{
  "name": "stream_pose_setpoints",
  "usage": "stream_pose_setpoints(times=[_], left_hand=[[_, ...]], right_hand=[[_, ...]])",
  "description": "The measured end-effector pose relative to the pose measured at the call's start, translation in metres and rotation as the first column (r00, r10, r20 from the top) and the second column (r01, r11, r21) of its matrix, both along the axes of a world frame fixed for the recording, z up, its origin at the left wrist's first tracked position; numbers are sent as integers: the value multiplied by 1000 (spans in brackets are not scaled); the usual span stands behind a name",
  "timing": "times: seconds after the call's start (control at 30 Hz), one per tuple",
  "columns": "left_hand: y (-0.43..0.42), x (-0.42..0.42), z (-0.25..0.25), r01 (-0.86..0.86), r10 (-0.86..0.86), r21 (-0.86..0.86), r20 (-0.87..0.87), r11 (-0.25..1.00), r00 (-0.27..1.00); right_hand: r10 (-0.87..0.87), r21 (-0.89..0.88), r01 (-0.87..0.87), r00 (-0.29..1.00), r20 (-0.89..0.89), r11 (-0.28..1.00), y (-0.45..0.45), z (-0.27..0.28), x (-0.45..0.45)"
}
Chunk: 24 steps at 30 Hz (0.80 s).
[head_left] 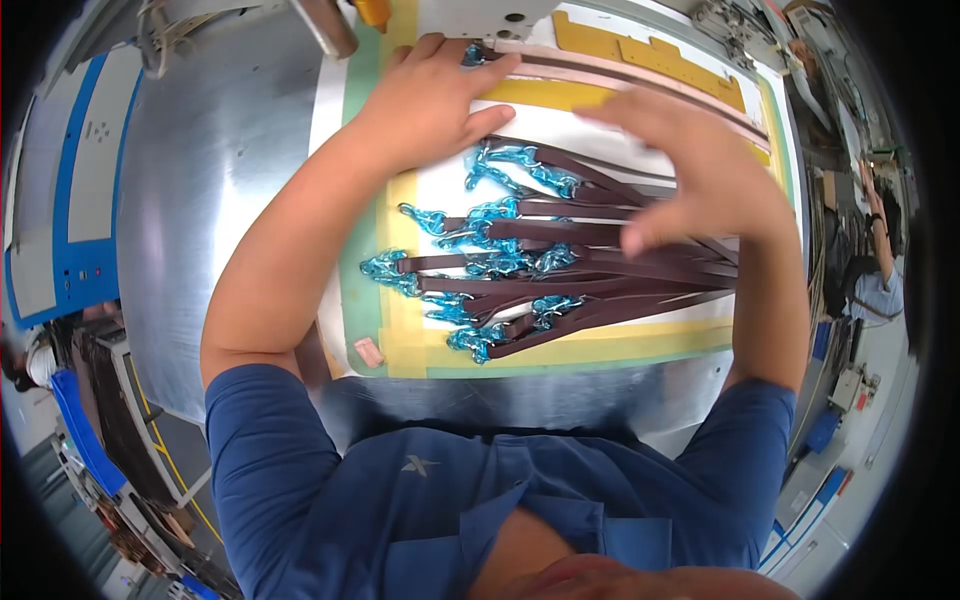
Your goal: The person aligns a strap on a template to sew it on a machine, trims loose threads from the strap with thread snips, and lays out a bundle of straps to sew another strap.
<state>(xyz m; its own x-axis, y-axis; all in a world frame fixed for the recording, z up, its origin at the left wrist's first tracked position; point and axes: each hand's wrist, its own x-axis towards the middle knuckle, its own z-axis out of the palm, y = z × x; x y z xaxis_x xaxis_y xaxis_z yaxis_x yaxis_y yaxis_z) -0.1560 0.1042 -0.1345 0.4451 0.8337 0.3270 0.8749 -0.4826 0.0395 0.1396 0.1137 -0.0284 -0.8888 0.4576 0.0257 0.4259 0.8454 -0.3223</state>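
Note:
Dark brown straps (610, 235) lie fanned across the white work board, with blue plastic-wrapped metal hardware (500, 210) at their left ends. At the board's far side, one brown strap (600, 75) runs between pale pink guide strips (640, 88), its blue-wrapped end (473, 54) under the fingers of my left hand (435, 105). That hand lies fairly flat, thumb and fingers apart. My right hand (700, 160), slightly blurred, hovers over the fanned straps, fingers and thumb spread; nothing shows in it.
A machine head (480, 15) overhangs the board's far edge, near a yellow plate (650, 60). A small pink block (369, 352) sits at the near left corner. Left is a metal table surface (200, 200) and a blue-white cabinet (75, 190). Other people are at work off right.

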Motion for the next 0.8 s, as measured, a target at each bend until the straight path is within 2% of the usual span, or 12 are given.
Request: stream_pose_setpoints(times=[0.03, 0.1, 0.13, 0.2, 0.23, 0.3, 0.33, 0.43, 0.5, 0.53, 0.67, 0.8], left_hand=[[-2, 10, 3, 14, -14, -7, -1, 1000, 1000], [-3, 11, 7, -24, 22, -95, -27, 995, 999], [-4, 9, 7, -20, 17, -98, -31, 995, 999], [-5, 4, 3, 37, -37, -13, 2, 999, 999], [-5, 2, 2, 34, -34, -25, -2, 999, 999], [-5, -5, 5, 51, -51, -2, -16, 999, 999], [-4, -7, 5, 54, -54, -25, -20, 998, 998], [3, -10, 11, 56, -57, 21, 17, 998, 998], [2, -12, 15, -151, 151, 16, -6, 988, 989], [6, -19, 10, -53, 51, 176, 17, 983, 999], [0, -12, 13, -55, 54, 97, 14, 994, 998], [-5, -2, 15, 93, -92, 119, -12, 988, 996]], right_hand=[[-2, 23, 3, 997, -76, 1000, 17, -1, 0], [-318, -245, 302, 948, -30, 921, 45, -7, -18], [-322, -249, 304, 946, -33, 920, 51, -12, -29], [-424, -50, 421, 897, -125, 906, 56, -30, -45], [-422, -62, 418, 898, -124, 906, 57, -41, -45], [-300, 96, 317, 941, -159, 944, 54, -63, -45], [-337, 58, 343, 938, -84, 938, 51, -58, -48], [-316, 36, 323, 941, -122, 946, 49, -59, -45], [-313, 33, 319, 941, -128, 947, 48, -59, -42], [-297, 39, 303, 948, -119, 952, 49, -59, -41], [-251, 67, 262, 958, -135, 963, 50, -62, -38], [-250, 73, 263, 957, -146, 962, 47, -60, -38]])
